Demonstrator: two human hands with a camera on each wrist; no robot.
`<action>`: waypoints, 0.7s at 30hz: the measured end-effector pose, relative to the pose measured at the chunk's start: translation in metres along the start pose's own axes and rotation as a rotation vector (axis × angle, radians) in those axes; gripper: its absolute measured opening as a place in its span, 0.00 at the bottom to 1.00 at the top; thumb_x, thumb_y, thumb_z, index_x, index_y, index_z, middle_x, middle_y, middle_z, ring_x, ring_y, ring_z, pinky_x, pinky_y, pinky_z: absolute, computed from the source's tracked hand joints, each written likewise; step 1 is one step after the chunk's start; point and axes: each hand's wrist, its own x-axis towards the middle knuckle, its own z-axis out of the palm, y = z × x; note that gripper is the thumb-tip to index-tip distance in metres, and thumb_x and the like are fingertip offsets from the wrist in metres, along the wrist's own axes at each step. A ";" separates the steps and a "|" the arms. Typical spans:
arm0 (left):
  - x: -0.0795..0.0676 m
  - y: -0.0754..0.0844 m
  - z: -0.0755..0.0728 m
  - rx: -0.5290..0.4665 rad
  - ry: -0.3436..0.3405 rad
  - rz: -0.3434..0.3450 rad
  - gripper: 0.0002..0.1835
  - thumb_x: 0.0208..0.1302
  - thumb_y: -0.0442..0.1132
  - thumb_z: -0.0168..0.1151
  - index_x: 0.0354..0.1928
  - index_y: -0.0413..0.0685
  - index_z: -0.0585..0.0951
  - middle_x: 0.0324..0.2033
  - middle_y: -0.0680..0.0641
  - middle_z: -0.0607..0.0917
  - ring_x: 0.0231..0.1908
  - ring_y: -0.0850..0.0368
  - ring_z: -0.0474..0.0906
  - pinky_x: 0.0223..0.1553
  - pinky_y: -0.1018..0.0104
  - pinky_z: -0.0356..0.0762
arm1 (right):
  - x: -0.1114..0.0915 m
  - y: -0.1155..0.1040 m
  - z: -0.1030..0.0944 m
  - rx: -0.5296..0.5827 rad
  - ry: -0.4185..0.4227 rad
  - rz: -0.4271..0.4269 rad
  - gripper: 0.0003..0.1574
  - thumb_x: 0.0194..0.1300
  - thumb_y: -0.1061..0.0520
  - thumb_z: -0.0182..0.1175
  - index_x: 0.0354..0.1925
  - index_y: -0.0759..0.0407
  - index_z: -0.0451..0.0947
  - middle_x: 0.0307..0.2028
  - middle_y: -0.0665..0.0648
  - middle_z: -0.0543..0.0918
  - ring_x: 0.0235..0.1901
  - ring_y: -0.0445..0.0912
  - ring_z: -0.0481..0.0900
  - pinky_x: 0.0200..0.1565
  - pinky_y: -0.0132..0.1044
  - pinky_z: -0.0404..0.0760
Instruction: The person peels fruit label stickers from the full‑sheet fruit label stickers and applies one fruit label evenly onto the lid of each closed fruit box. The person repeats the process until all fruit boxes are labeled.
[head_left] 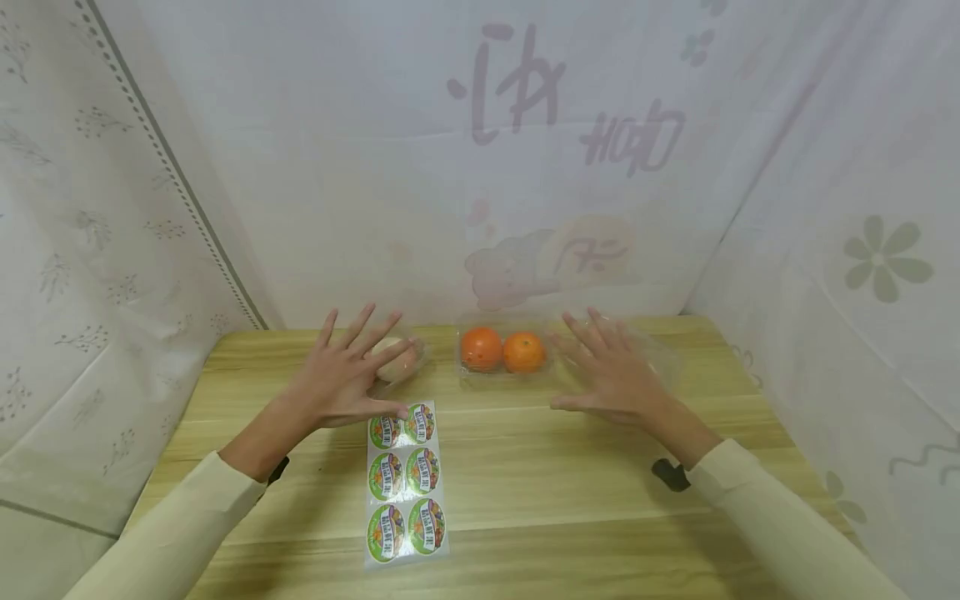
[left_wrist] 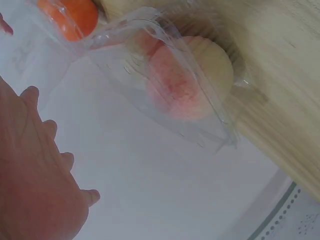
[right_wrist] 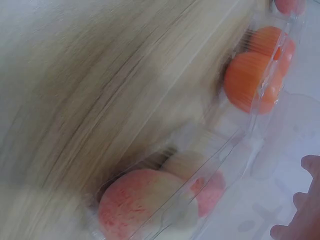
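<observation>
My left hand (head_left: pixel 345 375), fingers spread, is above a clear plastic box with a pale pink peach (head_left: pixel 393 360) in it. In the left wrist view the peach (left_wrist: pixel 187 77) shows through the clear lid. My right hand (head_left: pixel 611 371) spreads over another clear box (head_left: pixel 663 358); the right wrist view shows peaches (right_wrist: pixel 145 205) inside. Between the hands sits a clear box (head_left: pixel 468 375) with two oranges (head_left: pixel 502 350). Below the left thumb lies a sheet of round fruit stickers (head_left: pixel 405 492). Neither hand holds anything.
The wooden table (head_left: pixel 562 500) ends at the back against a hanging white cloth (head_left: pixel 360 167). Printed cloth also hangs at the left (head_left: pixel 90 250) and right. The three boxes stand in a row along the back edge.
</observation>
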 end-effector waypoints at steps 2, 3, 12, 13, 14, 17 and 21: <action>-0.002 -0.002 0.000 -0.002 0.000 -0.003 0.64 0.60 0.95 0.29 0.86 0.62 0.67 0.88 0.45 0.54 0.86 0.37 0.40 0.78 0.22 0.38 | -0.002 0.002 -0.001 0.007 0.003 0.008 0.69 0.63 0.15 0.64 0.87 0.47 0.59 0.89 0.59 0.46 0.86 0.66 0.34 0.78 0.77 0.37; -0.003 -0.003 0.001 -0.004 0.000 -0.005 0.63 0.60 0.94 0.32 0.86 0.61 0.68 0.88 0.45 0.54 0.86 0.37 0.40 0.78 0.21 0.39 | -0.004 0.003 -0.001 0.009 0.005 0.012 0.69 0.63 0.15 0.64 0.87 0.48 0.59 0.89 0.60 0.46 0.86 0.66 0.34 0.78 0.77 0.37; -0.012 -0.011 0.003 -0.029 0.015 -0.031 0.62 0.61 0.93 0.38 0.85 0.60 0.68 0.87 0.43 0.55 0.86 0.37 0.41 0.78 0.22 0.39 | -0.014 0.014 0.000 0.024 0.078 0.019 0.70 0.61 0.15 0.66 0.86 0.51 0.62 0.87 0.62 0.53 0.86 0.66 0.37 0.78 0.77 0.42; -0.014 -0.012 0.003 -0.034 0.019 -0.034 0.62 0.61 0.93 0.38 0.85 0.60 0.68 0.87 0.43 0.55 0.86 0.36 0.41 0.78 0.21 0.40 | -0.014 0.014 0.000 0.032 0.082 0.020 0.70 0.61 0.15 0.65 0.86 0.50 0.61 0.87 0.62 0.53 0.86 0.66 0.38 0.78 0.77 0.42; -0.015 -0.012 0.004 -0.044 0.023 -0.038 0.62 0.60 0.93 0.40 0.85 0.60 0.69 0.87 0.43 0.55 0.86 0.36 0.41 0.78 0.21 0.39 | -0.015 0.015 0.001 0.039 0.087 0.020 0.70 0.61 0.15 0.66 0.87 0.50 0.60 0.87 0.62 0.53 0.86 0.66 0.38 0.78 0.77 0.43; -0.018 -0.012 0.004 -0.054 0.028 -0.045 0.61 0.60 0.92 0.45 0.85 0.61 0.69 0.88 0.45 0.54 0.86 0.36 0.41 0.77 0.21 0.39 | -0.017 0.016 0.002 0.063 0.092 0.029 0.70 0.63 0.16 0.65 0.88 0.49 0.57 0.88 0.62 0.52 0.86 0.66 0.39 0.77 0.77 0.45; -0.021 -0.013 0.008 -0.050 0.022 -0.057 0.61 0.59 0.92 0.46 0.86 0.62 0.67 0.88 0.48 0.51 0.86 0.37 0.41 0.78 0.21 0.38 | -0.019 0.016 0.003 0.100 0.098 0.039 0.70 0.65 0.17 0.64 0.89 0.49 0.55 0.88 0.61 0.49 0.86 0.66 0.38 0.77 0.77 0.45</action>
